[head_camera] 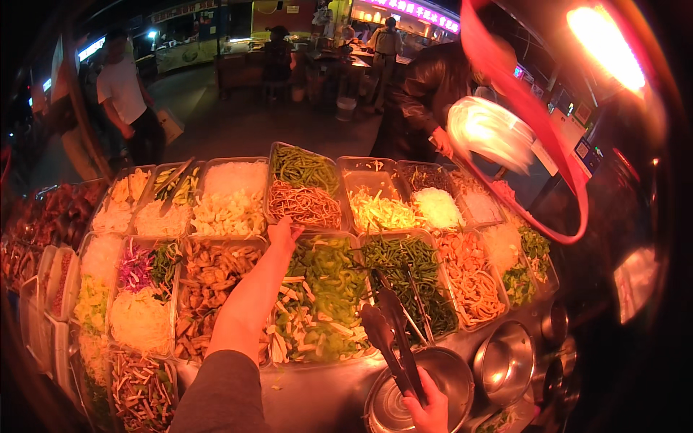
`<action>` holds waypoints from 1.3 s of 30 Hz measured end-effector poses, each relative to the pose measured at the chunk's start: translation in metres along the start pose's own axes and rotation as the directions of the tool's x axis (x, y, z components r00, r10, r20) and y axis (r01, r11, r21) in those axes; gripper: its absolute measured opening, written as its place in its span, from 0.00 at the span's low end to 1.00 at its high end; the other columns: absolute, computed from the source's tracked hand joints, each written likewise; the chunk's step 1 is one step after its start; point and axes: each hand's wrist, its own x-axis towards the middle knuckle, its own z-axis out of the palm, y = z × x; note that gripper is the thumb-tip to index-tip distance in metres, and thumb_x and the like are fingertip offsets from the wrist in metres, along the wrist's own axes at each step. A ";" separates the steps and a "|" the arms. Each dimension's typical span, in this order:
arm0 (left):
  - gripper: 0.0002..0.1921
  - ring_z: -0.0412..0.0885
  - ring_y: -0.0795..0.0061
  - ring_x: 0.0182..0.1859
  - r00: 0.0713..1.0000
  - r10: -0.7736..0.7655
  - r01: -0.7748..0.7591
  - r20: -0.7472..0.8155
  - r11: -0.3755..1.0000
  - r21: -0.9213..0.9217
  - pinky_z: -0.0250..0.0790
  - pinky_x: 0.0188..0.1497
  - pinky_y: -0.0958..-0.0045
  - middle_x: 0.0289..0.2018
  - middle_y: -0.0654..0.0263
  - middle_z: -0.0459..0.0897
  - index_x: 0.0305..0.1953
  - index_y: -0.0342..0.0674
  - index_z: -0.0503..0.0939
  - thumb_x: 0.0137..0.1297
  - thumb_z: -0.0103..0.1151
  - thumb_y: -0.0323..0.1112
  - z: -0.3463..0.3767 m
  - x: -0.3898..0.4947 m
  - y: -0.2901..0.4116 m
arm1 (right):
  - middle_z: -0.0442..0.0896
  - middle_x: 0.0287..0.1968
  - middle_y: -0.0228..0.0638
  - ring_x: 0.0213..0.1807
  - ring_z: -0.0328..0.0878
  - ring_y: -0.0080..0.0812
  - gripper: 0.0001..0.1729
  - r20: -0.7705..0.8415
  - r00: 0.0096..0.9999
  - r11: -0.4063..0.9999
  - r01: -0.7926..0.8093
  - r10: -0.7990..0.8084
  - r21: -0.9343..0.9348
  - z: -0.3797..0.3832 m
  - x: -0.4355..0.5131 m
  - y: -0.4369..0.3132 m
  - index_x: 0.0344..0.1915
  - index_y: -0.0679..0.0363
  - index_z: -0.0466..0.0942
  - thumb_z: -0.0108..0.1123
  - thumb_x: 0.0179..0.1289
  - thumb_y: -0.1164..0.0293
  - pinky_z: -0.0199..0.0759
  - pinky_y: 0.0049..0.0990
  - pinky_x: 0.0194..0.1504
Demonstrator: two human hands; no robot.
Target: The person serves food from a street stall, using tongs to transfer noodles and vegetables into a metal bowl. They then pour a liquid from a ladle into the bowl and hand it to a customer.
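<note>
My left hand point(282, 234) reaches out across the food and grips the near rim of a clear plastic tray point(341, 208). Long green beans point(303, 170) fill that tray's far half, with brown shreds point(306, 203) nearer me. The tray sits a little askew among its neighbours. My right hand point(430, 408) holds black-ended tongs point(392, 341), jaws pointing up and away, above a steel bowl point(460, 379). Just beyond the tongs lies a tray of cut green beans and dark greens point(411, 270). Green pepper strips point(333, 270) fill the tray below my left hand.
Chicken wing pieces point(216, 287) lie under my left forearm. More steel bowls point(503, 362) stand at the right. A person in a dark jacket point(433, 81) stands across the stall, near a blurred whirling thing point(487, 130) and a red strap point(576, 200). A bright lamp point(606, 46) hangs upper right.
</note>
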 end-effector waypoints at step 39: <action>0.21 0.76 0.55 0.48 0.455 0.871 0.052 0.186 -0.234 0.971 0.68 0.52 0.65 0.45 0.52 0.78 0.43 0.31 0.76 0.51 0.67 0.36 -0.466 -0.570 0.218 | 0.77 0.37 0.48 0.39 0.75 0.49 0.28 0.261 0.958 0.724 0.097 0.118 -0.683 -0.109 -0.091 0.104 0.54 0.61 0.74 0.65 0.49 0.75 0.68 0.42 0.44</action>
